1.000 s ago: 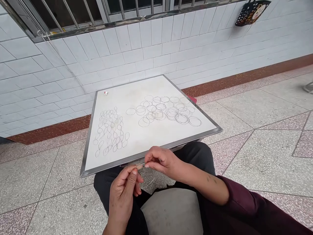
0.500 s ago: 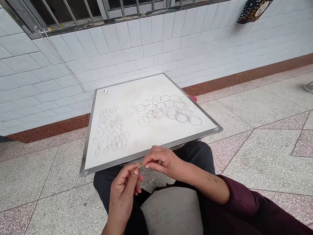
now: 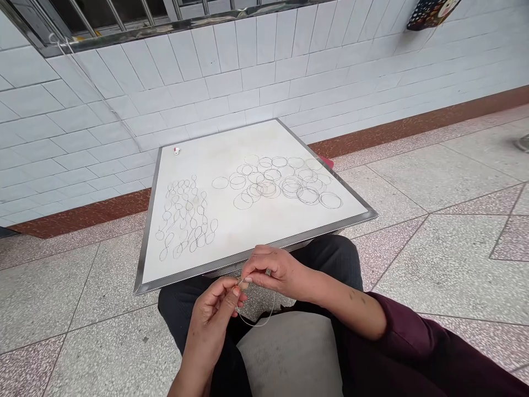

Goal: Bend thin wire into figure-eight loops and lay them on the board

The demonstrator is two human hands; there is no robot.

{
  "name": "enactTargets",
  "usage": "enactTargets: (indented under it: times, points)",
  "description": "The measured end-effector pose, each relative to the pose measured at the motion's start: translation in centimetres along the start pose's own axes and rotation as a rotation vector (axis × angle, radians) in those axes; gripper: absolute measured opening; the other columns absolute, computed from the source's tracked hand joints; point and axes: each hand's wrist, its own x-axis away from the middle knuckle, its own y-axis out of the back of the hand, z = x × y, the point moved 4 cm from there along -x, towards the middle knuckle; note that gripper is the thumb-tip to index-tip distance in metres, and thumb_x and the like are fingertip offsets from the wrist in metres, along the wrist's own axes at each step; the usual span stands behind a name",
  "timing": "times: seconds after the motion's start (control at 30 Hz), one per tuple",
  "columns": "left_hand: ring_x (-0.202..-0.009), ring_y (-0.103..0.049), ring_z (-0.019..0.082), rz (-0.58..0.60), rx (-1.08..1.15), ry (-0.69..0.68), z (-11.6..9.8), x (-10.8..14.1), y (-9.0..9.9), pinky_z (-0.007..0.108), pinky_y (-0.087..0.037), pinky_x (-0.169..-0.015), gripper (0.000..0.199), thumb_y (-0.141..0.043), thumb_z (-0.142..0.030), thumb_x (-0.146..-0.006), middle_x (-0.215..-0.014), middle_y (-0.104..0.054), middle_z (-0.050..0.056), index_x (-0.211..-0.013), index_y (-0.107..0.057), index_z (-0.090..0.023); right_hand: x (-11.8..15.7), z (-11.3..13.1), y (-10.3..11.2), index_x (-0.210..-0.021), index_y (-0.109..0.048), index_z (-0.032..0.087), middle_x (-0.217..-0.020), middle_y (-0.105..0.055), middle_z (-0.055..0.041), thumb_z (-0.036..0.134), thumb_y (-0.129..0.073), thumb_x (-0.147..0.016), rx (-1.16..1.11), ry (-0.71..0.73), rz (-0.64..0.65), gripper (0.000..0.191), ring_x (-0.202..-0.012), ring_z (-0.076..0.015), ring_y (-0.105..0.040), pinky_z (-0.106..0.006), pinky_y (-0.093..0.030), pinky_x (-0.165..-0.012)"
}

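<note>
Over my lap, just off the table's front edge, both hands pinch one thin pale wire ring point(image 3: 264, 324). My left hand point(image 3: 219, 309) is closed on it between thumb and fingers. My right hand point(image 3: 270, 272) grips the ring right beside the left fingertips. Part of the loop hangs below my hands, and its top is hidden by the fingers. On the white table point(image 3: 239, 231), several round wire rings point(image 3: 308, 196) lie overlapping at the right. Several twisted, figure-eight-like wire loops point(image 3: 198, 237) lie in rows at the left.
A small red and white object point(image 3: 177, 150) sits at the table's far left corner. Behind the table stands a white tiled wall point(image 3: 198, 105) with a barred window. A dark patterned bag point(image 3: 430, 14) hangs at upper right. My knees are under the table edge.
The wire ring has turned in my fingers, so its loop hangs further right and shows more. My hands stay close together, still pinching it. The view has tilted slightly.
</note>
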Motion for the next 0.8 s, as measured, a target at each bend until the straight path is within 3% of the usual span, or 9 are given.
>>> enactTargets:
  times: [0.2,0.43,0.6,0.8]
  points:
    - [-0.070,-0.057,0.014,0.093,0.348,0.177,1.1,-0.4,-0.8,0.025,-0.046,-0.069,0.024,-0.074,-0.040,-0.080,-0.074,-0.068,0.004,-0.082,-0.073,-0.016,0.1,-0.2,0.0,-0.092,-0.066,0.018,-0.080,-0.070,-0.0024,0.024,-0.053,-0.099,-0.004,0.077,-0.018,0.015,-0.076,-0.0135,-0.059,-0.028,-0.049,-0.076]
    - [-0.069,-0.061,0.013,0.143,0.776,0.399,2.8,-0.6,-1.8,0.025,-0.048,-0.065,0.013,-0.079,-0.025,-0.075,-0.076,-0.069,0.004,-0.085,-0.074,-0.017,0.0,-0.5,-0.1,-0.092,-0.066,0.018,-0.080,-0.071,-0.0036,0.026,-0.051,-0.100,0.028,0.143,-0.007,0.020,-0.076,-0.0138,-0.059,-0.028,-0.049,-0.075]
    - [-0.062,-0.057,0.011,0.181,0.786,0.382,2.7,-0.4,-2.0,0.023,-0.045,-0.060,0.010,-0.077,-0.022,-0.076,-0.070,-0.066,0.003,-0.073,-0.071,-0.014,-0.1,0.0,0.0,-0.091,-0.067,0.018,-0.079,-0.069,-0.0042,0.031,-0.047,-0.102,0.026,0.164,0.043,0.026,-0.076,-0.0138,-0.058,-0.029,-0.048,-0.077]
    - [-0.062,-0.056,0.012,0.279,0.773,0.386,3.1,0.1,-2.3,0.025,-0.043,-0.062,0.010,-0.080,-0.021,-0.072,-0.069,-0.065,0.002,-0.076,-0.073,-0.016,0.1,-0.1,0.1,-0.095,-0.069,0.016,-0.082,-0.068,-0.0055,0.037,-0.043,-0.103,-0.061,0.165,0.120,0.034,-0.080,-0.0141,-0.059,-0.030,-0.048,-0.080]
